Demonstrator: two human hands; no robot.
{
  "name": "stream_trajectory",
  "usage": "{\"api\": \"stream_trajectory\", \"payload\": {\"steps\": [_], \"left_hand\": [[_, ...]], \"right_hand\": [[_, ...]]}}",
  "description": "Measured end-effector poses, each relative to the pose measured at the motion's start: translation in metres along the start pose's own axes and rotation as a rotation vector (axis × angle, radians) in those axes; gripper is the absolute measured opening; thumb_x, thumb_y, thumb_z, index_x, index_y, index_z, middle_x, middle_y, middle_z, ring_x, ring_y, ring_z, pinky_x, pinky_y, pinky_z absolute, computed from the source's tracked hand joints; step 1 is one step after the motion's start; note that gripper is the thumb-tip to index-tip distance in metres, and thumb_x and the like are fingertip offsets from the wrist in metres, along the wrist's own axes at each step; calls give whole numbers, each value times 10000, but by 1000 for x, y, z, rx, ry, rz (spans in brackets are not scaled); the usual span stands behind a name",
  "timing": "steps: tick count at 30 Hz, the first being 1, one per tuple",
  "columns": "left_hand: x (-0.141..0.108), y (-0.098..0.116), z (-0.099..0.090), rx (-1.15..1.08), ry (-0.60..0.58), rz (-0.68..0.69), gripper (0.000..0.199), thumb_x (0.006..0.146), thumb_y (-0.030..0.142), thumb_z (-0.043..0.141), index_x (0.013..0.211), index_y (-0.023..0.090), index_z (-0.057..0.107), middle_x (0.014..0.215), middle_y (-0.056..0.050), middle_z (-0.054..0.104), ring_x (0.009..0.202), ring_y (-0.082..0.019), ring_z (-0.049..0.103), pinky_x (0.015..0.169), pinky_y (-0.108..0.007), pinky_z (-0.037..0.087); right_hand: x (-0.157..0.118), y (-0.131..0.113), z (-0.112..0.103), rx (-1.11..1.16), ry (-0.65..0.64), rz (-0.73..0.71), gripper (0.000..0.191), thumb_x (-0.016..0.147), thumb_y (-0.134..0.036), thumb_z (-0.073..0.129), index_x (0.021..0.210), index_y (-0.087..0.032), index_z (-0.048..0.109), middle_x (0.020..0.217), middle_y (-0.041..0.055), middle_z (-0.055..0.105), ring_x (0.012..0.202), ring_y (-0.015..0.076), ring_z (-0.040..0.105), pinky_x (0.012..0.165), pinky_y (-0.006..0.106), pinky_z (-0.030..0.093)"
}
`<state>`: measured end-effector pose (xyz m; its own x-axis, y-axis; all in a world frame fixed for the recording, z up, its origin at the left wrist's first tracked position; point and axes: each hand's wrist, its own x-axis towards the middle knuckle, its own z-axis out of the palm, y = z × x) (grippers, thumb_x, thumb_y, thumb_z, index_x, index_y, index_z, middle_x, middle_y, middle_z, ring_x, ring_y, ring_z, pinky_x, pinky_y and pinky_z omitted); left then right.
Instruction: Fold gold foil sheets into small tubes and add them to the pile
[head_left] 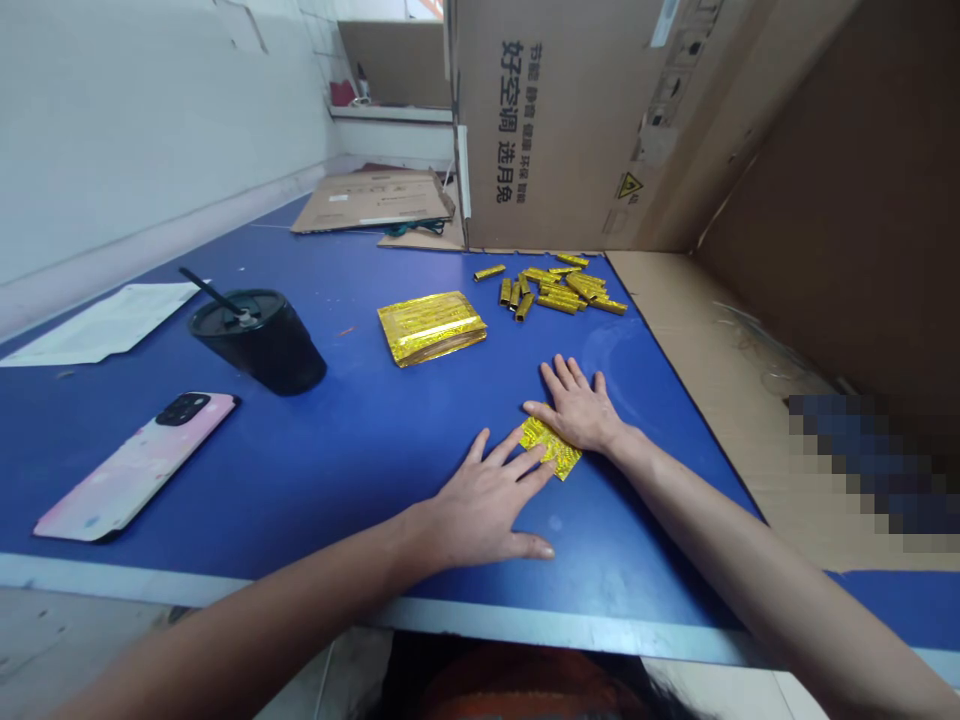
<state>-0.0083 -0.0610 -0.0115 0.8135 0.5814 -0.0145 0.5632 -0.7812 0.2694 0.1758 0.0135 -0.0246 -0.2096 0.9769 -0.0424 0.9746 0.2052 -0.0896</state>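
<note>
A small sheet of shiny gold foil paper [559, 455] lies on the blue table in front of me. My left hand [487, 495] rests with fingers spread, its fingertips on the sheet's left part. Palm down, my right hand [581, 405] covers the sheet's upper right edge, fingers stretched out past it onto the table. A stack of gold foil sheets [433, 325] sits farther off, left of my right hand. Beyond my hands, several rolled or folded gold foil tubes [559, 290] lie in a loose pile.
On the left are a black tumbler [262, 340] with a straw, a pink-and-white phone [139, 465] and white paper [97, 325]. A large cardboard box [570, 130] stands at the back, with flattened cardboard [375, 200] beside it. More cardboard [697, 350] borders the right side.
</note>
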Motion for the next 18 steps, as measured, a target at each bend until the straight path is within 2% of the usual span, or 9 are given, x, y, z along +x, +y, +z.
{"api": "stream_trajectory", "payload": {"steps": [4,7,9,11,13,15,17,18], "left_hand": [[0,0,0,-1,-5,-3,794,724,692,420,1342,207,300,1389,-99,350,1320,-345,150,1003,-622,116],[0,2,-1,15,-5,-12,784,729,690,413,1338,207,308,1397,-100,337,1319,-345,153,1005,-612,125],[0,3,-2,25,-8,-21,776,734,686,412,1337,209,307,1404,-97,326,1320,-343,152,1006,-607,131],[0,4,-2,29,-14,-28,778,734,687,408,1339,210,300,1408,-96,318,1323,-339,145,1007,-602,134],[0,5,-2,28,-15,-34,785,733,695,397,1342,211,293,1412,-95,310,1325,-338,138,1007,-599,137],[0,6,-1,26,-5,-46,789,730,701,393,1340,210,296,1413,-92,309,1321,-340,148,1007,-596,143],[1,7,0,29,4,-59,789,727,701,398,1334,206,308,1405,-94,323,1317,-340,159,1009,-589,145],[1,8,0,34,8,-64,790,726,699,402,1334,203,310,1399,-94,332,1317,-336,161,1012,-583,146]], "right_hand": [[9,12,1,14,35,20,868,760,-726,148,1405,-147,181,1475,137,132,1342,310,80,1000,612,113],[13,16,2,18,92,118,823,792,-686,184,1391,-124,221,1458,156,194,1331,327,129,986,618,142],[14,19,-1,30,174,174,788,809,-647,255,1368,-91,273,1431,190,252,1314,353,174,975,624,153],[11,21,-7,76,293,162,708,835,-573,314,1330,-68,338,1391,210,329,1289,356,242,977,603,177],[1,22,-17,149,380,104,561,872,-474,318,1258,-85,438,1303,190,458,1221,311,373,971,523,264],[-16,21,-27,183,369,34,406,888,-411,322,1049,-155,593,1086,109,622,1026,220,541,897,366,387],[-36,18,-34,217,339,-47,322,880,-373,370,853,-193,636,886,60,664,849,169,589,775,278,443],[-45,17,-35,248,323,-121,298,875,-348,392,806,-191,635,818,57,658,800,169,587,739,276,449]]}}
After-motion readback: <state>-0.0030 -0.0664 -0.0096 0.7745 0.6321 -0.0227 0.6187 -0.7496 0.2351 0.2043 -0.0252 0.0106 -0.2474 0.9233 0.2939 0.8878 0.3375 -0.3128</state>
